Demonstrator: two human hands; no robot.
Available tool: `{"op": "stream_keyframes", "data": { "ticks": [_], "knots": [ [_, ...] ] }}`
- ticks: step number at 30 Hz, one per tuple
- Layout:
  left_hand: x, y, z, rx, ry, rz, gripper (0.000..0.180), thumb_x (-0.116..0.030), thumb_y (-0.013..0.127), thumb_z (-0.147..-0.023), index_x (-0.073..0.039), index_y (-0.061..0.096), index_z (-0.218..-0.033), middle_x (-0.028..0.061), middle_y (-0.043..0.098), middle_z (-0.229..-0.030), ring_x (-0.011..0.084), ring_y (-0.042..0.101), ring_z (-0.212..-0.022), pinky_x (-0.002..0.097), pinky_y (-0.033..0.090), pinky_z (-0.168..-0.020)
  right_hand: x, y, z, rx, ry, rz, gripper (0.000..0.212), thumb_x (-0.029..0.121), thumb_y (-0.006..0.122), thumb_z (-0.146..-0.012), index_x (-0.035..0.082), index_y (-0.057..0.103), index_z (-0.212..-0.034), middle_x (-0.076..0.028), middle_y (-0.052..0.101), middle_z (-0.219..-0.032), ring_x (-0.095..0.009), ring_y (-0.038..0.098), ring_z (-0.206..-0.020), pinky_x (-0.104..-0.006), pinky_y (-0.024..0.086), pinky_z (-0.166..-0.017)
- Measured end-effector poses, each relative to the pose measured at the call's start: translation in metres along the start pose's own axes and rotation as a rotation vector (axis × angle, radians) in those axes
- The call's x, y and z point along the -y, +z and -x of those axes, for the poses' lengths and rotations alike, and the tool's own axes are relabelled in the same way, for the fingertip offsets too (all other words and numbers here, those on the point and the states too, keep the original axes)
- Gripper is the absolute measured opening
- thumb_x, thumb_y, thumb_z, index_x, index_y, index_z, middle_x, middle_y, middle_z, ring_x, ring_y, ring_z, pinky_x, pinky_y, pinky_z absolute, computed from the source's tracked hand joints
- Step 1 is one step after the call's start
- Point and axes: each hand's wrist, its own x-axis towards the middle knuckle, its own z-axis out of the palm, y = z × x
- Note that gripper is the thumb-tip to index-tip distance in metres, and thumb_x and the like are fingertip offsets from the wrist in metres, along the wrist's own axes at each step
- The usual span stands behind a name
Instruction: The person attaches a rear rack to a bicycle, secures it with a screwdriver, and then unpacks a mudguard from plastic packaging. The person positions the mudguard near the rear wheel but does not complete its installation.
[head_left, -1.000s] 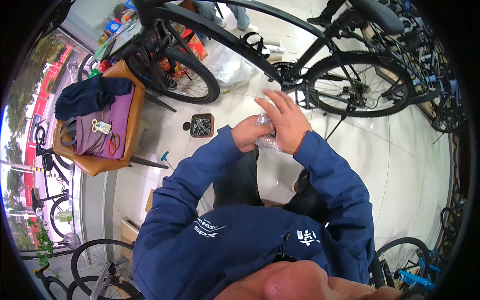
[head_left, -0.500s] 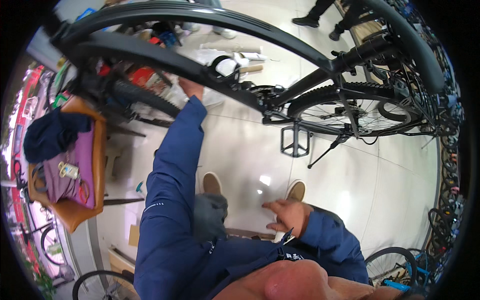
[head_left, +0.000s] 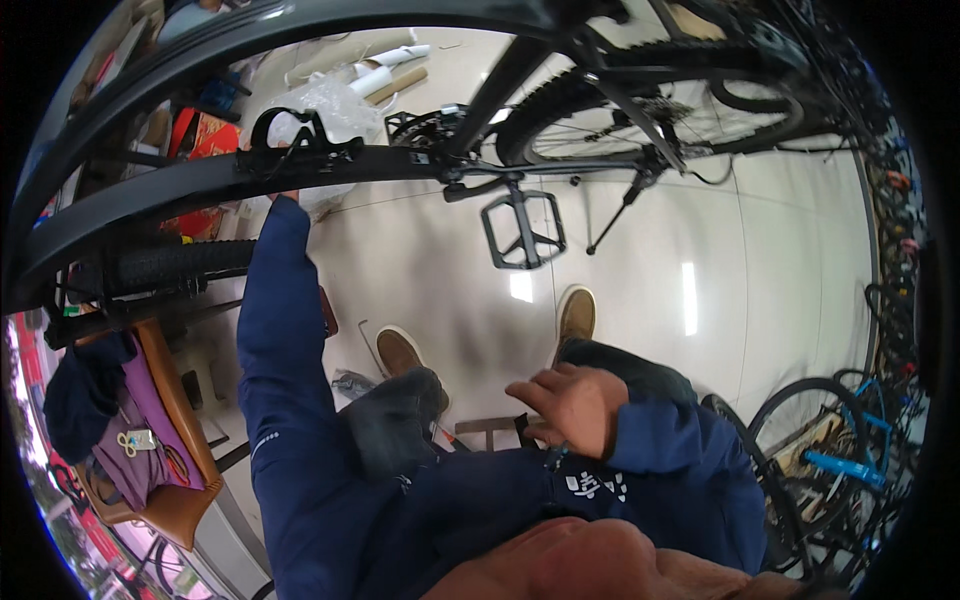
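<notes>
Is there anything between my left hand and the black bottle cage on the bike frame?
Nothing visible blocks it. The left hand is already up at the black frame tube, just under the bottle cage; the tube hides most of the hand, so contact cannot be confirmed. The right hand rests low by the knee.

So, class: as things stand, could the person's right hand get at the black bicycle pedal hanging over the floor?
Probably yes. The right hand rests open and empty near the knee, and the pedal hangs ahead of it over bare floor, with nothing between them. Whether it lies within arm's reach cannot be judged for certain.
</notes>
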Motion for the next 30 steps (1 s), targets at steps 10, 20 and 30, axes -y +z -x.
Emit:
{"op": "stream_keyframes", "data": {
  "ticks": [10,20,30],
  "knots": [
    [-0.139,-0.214,0.273,0.688,0.293,0.969,0.042,-0.009,0.069,-0.093,-0.006,0.062,-0.135,0.0087,0.064,-0.127,0.0191,0.063,-0.106,0.0335,0.052,-0.092,-0.224,0.042,-0.037,-0.003,-0.112,-0.370,0.026,0.025,0.073,-0.086,0.003,0.073,-0.100,-0.014,0.075,-0.092,-0.030,0.072,-0.084,-0.0398,0.056,-0.078],
    [-0.190,-0.274,0.355,0.768,0.113,0.975,0.057,-0.022,0.072,-0.094,-0.007,0.048,-0.144,0.0199,0.059,-0.128,0.0353,0.065,-0.108,0.0403,0.055,-0.090,-0.498,0.118,-0.192,-0.532,0.652,0.195,0.056,0.019,0.073,-0.082,0.015,0.059,-0.136,-0.027,0.062,-0.128,-0.045,0.065,-0.108,-0.0507,0.053,-0.096],
    [-0.165,-0.261,0.368,0.654,0.132,0.967,0.049,-0.026,0.072,-0.094,-0.006,0.055,-0.136,0.0178,0.065,-0.118,0.0385,0.066,-0.103,0.0435,0.055,-0.087,-0.537,0.185,-0.239,-0.558,0.347,0.245,0.024,0.027,0.064,-0.091,0.004,0.066,-0.096,-0.019,0.073,-0.090,-0.037,0.072,-0.083,-0.0474,0.056,-0.068]
  ]
}}
